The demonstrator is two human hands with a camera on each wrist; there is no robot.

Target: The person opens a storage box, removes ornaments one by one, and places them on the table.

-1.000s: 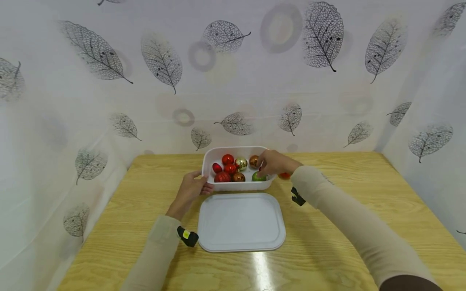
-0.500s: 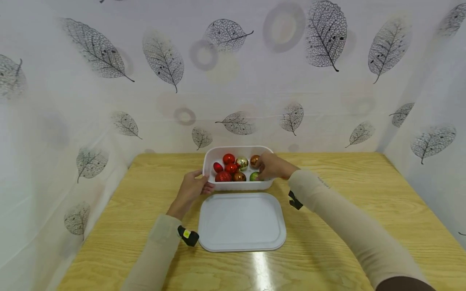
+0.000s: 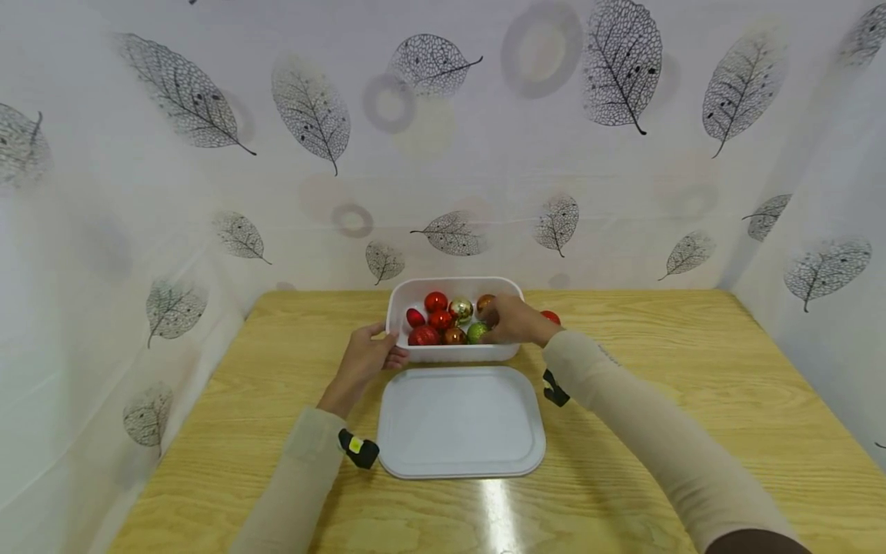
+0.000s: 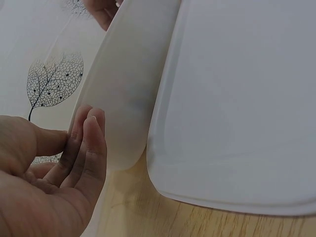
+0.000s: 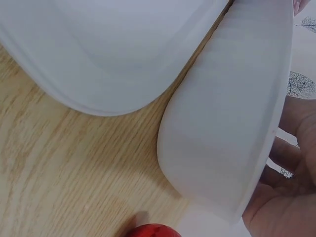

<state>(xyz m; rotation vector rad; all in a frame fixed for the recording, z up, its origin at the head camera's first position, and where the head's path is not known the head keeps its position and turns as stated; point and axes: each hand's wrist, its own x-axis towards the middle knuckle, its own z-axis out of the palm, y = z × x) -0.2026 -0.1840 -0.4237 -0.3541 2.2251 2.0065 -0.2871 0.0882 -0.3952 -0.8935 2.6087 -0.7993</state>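
Note:
A white plastic box [image 3: 457,353] on the table contains several shiny balls: red balls [image 3: 424,335], a gold ball [image 3: 460,310], brown balls [image 3: 454,336] and a green ball [image 3: 477,332]. My left hand [image 3: 367,355] pinches the box's left rim, thumb above and fingers along the outer wall, also plain in the left wrist view. My right hand [image 3: 514,319] reaches over the right end into the box, fingertips right at the green ball. The box wall [image 5: 222,113] covers part of that hand in the right wrist view; I cannot tell whether it grips anything.
A flat white lid [image 3: 461,422] lies on the wooden table [image 3: 657,369] in front of the box. One red ball [image 3: 550,316] sits on the table right of the box, behind my right wrist. A leaf-patterned curtain [image 3: 457,169] closes off the back and sides.
My right hand has shifted slightly left and the green ball has moved left, up beside the brown ball. A bit of red showed at the right fingers earlier. The left hand stays on the rim.

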